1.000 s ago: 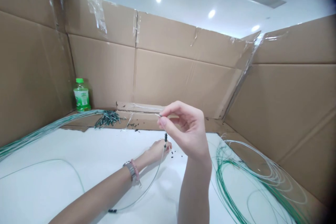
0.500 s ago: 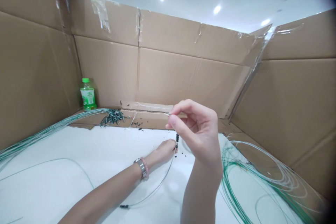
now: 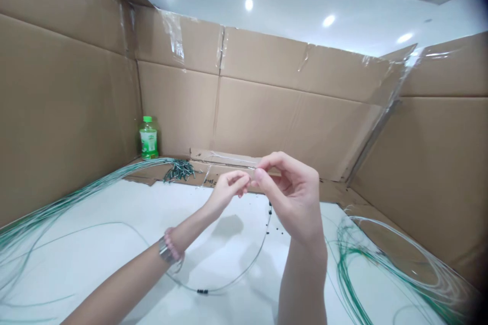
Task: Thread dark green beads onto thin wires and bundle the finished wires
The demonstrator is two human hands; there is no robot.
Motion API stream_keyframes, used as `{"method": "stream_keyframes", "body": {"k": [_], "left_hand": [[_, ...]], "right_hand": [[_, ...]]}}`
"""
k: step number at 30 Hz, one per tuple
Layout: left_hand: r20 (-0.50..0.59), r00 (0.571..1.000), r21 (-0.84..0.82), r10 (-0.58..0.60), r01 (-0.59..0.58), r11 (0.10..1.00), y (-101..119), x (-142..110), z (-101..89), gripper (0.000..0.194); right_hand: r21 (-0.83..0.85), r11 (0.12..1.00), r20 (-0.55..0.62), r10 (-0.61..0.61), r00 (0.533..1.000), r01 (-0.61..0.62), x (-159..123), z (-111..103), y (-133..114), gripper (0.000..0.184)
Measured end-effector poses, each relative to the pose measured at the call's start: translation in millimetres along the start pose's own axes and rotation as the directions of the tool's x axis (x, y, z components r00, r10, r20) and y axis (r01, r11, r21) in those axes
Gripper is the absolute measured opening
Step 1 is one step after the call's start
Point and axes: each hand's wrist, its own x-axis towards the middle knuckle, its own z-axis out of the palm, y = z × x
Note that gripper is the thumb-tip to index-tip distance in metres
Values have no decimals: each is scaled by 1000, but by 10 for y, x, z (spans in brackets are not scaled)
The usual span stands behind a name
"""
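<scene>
From my remote place I see both hands raised above the white desk [image 3: 183,218]. The right hand [image 3: 292,200] is narrow, and its thumb and finger hold the thin wire [image 3: 251,168], whose pale tip points to the left hand [image 3: 229,190]. The left hand has its fingertips together, just beside this tip; I cannot tell if something small is between them. Below, a curved length [image 3: 261,248] carries black pieces [image 3: 202,291]; its connection behind the right hand is hidden for me. Green and white wires [image 3: 76,198] lie at left, near a green bottle [image 3: 148,143], and a coil [image 3: 345,274] lies at right.
</scene>
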Motion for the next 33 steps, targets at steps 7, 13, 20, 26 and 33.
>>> {"method": "stream_keyframes", "body": {"k": [7, 13, 20, 26, 33], "left_hand": [[-85, 984, -365, -155, 114, 924, 585, -170, -538, 33], [-87, 996, -461, -21, -21, 887, 733, -244, -626, 15], [-91, 996, -406, 3, -39, 913, 769, -244, -631, 16], [-105, 994, -370, 16, -54, 927, 765, -240, -642, 15], [-98, 994, -385, 39, -74, 920, 775, -236, -649, 13]], "right_hand": [[-169, 984, -49, -63, 997, 53, -60, 245, -35, 13], [-152, 980, -51, -141, 989, 132, -133, 429, -10, 15], [-127, 975, -50, -188, 981, 181, -164, 503, 19, 20], [-145, 971, -45, -197, 979, 189, -162, 507, 18, 21], [-169, 967, -47, -200, 979, 190, -154, 514, 40, 22]]}}
